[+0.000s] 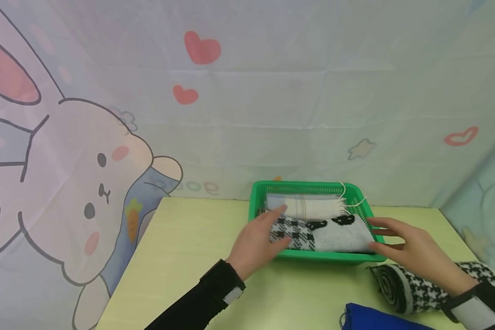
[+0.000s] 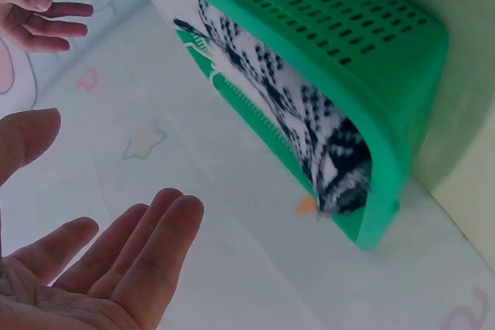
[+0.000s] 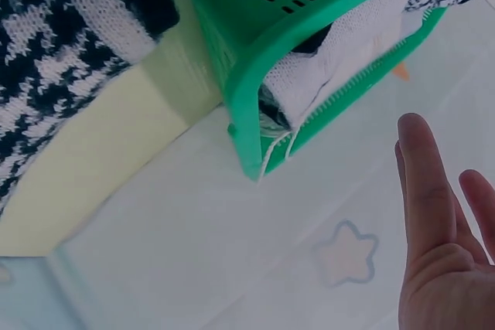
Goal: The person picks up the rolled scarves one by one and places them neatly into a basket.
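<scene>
A green plastic basket (image 1: pixel 321 256) with slotted sides stands at the back of the table. In it lie a folded black-and-white patterned knit scarf (image 1: pixel 342 236) at the front and a pale scarf with white fringe (image 1: pixel 313 206) behind. My left hand (image 1: pixel 257 238) is over the basket's left end, fingers extended and holding nothing. At the right end my right hand (image 1: pixel 412 245) is spread, its fingertips near the rim. In the left wrist view the left hand (image 2: pixel 108 268) shows relaxed fingers, apart from the basket. The right wrist view shows the right hand (image 3: pixel 445 229) empty too.
A rolled black-and-white houndstooth scarf (image 1: pixel 429 291) lies on the table (image 1: pixel 189 238) under the right forearm. Nearer the front edge is a folded blue cloth (image 1: pixel 375 318). A printed backdrop (image 1: pixel 272 114) hangs right behind the table.
</scene>
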Tool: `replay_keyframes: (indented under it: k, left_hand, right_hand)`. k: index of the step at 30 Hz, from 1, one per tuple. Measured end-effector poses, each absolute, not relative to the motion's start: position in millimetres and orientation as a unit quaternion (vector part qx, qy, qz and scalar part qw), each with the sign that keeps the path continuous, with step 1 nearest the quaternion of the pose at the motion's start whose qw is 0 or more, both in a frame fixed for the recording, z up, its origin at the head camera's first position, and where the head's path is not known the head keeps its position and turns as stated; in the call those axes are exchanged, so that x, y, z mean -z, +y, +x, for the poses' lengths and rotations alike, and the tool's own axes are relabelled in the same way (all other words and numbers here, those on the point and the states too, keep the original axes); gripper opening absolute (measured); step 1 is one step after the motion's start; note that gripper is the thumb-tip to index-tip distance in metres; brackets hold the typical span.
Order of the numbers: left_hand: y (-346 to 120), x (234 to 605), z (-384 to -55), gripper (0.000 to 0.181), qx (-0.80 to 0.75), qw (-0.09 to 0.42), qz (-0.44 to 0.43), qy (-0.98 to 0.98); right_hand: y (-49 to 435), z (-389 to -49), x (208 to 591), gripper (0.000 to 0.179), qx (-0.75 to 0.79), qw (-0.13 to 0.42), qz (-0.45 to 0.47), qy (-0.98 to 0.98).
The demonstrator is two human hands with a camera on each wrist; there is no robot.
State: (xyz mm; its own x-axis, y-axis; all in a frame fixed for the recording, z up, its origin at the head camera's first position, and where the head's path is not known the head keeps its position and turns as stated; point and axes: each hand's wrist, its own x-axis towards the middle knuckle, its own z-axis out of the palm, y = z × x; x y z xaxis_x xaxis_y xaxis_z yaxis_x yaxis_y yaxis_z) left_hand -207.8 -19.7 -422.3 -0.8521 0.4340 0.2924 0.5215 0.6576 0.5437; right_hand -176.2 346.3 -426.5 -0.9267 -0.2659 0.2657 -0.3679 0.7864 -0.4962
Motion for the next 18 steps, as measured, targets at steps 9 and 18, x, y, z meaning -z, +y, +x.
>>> replay_keyframes:
  k: [9,18]
  left_hand:
    - [0.2,429.5,-193.2,0.075,0.306,0.083,-0.286,-0.904]
    - [26.8,433.4,-181.5,0.073,0.317,0.048,-0.288,-0.902]
  right_hand:
    - [357.8,-165.9,428.5,0.057,-0.279,0.106,0.142,-0.944]
    - [368.1,-157.0,433.6,0.055,-0.272,0.127,0.113,-0.947]
